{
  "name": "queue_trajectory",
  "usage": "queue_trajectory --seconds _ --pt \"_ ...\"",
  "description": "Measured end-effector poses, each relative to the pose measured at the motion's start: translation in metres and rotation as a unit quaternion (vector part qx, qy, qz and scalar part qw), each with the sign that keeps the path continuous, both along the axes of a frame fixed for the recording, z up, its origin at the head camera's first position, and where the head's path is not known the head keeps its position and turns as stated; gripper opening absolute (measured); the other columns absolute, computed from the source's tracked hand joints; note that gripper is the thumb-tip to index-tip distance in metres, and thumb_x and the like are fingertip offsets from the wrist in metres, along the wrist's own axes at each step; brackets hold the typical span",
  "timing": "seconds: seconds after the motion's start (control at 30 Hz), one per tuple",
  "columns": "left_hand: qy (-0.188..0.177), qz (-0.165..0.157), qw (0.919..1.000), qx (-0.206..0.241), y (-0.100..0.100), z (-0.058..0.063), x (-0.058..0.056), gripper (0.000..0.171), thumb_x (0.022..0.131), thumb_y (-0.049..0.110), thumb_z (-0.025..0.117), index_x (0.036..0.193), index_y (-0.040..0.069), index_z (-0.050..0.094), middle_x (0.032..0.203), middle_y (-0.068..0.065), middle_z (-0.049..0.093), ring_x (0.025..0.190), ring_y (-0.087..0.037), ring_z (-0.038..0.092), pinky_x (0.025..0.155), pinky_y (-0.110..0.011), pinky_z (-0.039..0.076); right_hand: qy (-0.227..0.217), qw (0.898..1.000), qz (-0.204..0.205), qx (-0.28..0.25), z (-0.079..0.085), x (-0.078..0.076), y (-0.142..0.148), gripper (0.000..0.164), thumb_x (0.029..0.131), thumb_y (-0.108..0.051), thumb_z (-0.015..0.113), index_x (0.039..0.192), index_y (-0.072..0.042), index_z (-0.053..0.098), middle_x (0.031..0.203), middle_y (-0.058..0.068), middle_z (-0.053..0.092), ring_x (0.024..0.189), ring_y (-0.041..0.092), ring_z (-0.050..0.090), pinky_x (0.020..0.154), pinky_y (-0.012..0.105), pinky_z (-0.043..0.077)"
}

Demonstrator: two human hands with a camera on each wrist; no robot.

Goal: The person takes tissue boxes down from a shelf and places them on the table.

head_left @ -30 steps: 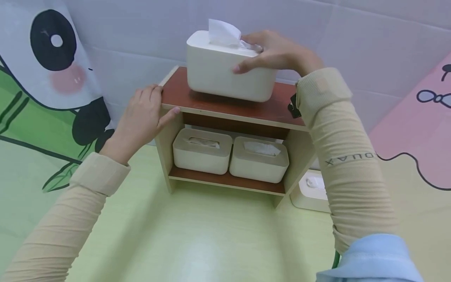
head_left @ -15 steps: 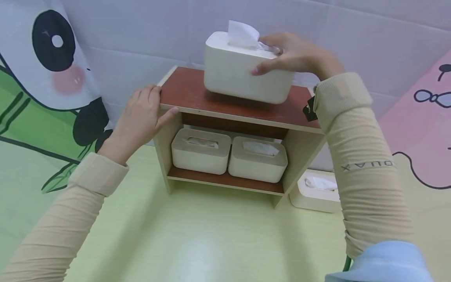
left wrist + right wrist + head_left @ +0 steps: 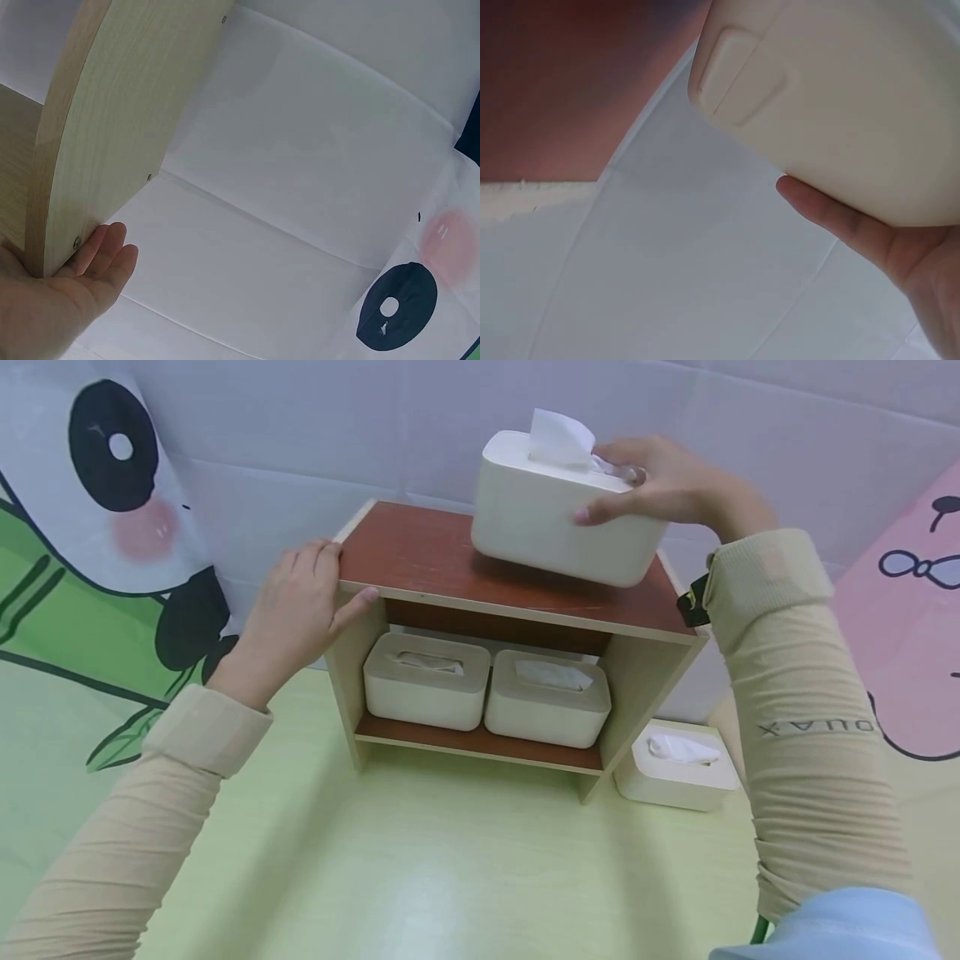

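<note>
In the head view my right hand (image 3: 667, 485) grips a cream tissue box (image 3: 555, 518) from above, thumb on its front face, other fingers mostly hidden behind. The box is slightly tilted, over the red-brown top of a small wooden shelf (image 3: 420, 547), with a white tissue sticking up from its slot. The right wrist view shows this tissue box (image 3: 855, 112) from one side with a finger along its edge. At the shelf's upper left corner my left hand (image 3: 292, 618) holds on, thumb along the front edge. In the left wrist view its fingers (image 3: 112, 259) curl round the side panel (image 3: 127, 97).
Inside the shelf, two more tissue boxes, a left one (image 3: 426, 685) and a right one (image 3: 547, 702), stand side by side. Another tissue box (image 3: 675, 768) sits on the pale surface (image 3: 450, 860) right of the shelf. A light wall cloth (image 3: 300, 435) hangs close behind.
My right hand has carried the tissue box rightward above the shelf top, uncovering more of its left part. The box at the lower right shows more fully. My left hand stays put.
</note>
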State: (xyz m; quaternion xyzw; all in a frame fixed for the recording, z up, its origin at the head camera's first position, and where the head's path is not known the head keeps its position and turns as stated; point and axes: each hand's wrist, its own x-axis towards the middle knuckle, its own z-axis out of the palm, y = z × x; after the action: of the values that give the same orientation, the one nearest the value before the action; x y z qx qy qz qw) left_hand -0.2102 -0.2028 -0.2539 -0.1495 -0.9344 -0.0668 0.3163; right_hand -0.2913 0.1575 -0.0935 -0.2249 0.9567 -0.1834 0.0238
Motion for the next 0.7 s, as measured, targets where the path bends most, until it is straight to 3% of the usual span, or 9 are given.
queue_trajectory --seconds 0.37,0.57,0.7 --pt "-0.001 -0.001 1.0 0.0 0.0 -0.001 0.0 0.069 0.092 0.043 0.049 0.127 -0.015 0.038 0.125 -0.031 0.046 0.115 -0.044 0.043 0.099 -0.051 0.034 0.004 1.0 -0.025 0.004 -0.003 0.002 0.026 0.081 0.074 -0.052 0.067 0.143 -0.031 0.029 0.143 0.002 0.037 0.122 0.023 0.034 0.102 0.05 0.026" --pt "0.002 -0.002 1.0 0.001 0.0 0.0 -0.001 0.069 0.092 0.043 0.049 0.127 -0.015 0.038 0.124 -0.031 0.046 0.115 -0.044 0.043 0.099 -0.051 0.034 0.007 0.999 -0.036 0.004 -0.005 0.0 0.042 0.068 0.076 -0.051 0.066 0.136 -0.034 0.039 0.125 0.003 0.047 0.106 0.019 0.043 0.09 0.042 0.031" --pt "0.001 -0.002 1.0 0.002 0.0 0.0 -0.001 0.068 0.092 0.043 0.049 0.126 -0.014 0.038 0.124 -0.031 0.046 0.114 -0.044 0.043 0.099 -0.051 0.034 0.004 0.999 -0.046 0.008 -0.007 0.0 0.054 0.07 0.077 -0.051 0.065 0.138 -0.033 0.037 0.126 0.004 0.045 0.106 0.02 0.041 0.088 0.042 0.03"
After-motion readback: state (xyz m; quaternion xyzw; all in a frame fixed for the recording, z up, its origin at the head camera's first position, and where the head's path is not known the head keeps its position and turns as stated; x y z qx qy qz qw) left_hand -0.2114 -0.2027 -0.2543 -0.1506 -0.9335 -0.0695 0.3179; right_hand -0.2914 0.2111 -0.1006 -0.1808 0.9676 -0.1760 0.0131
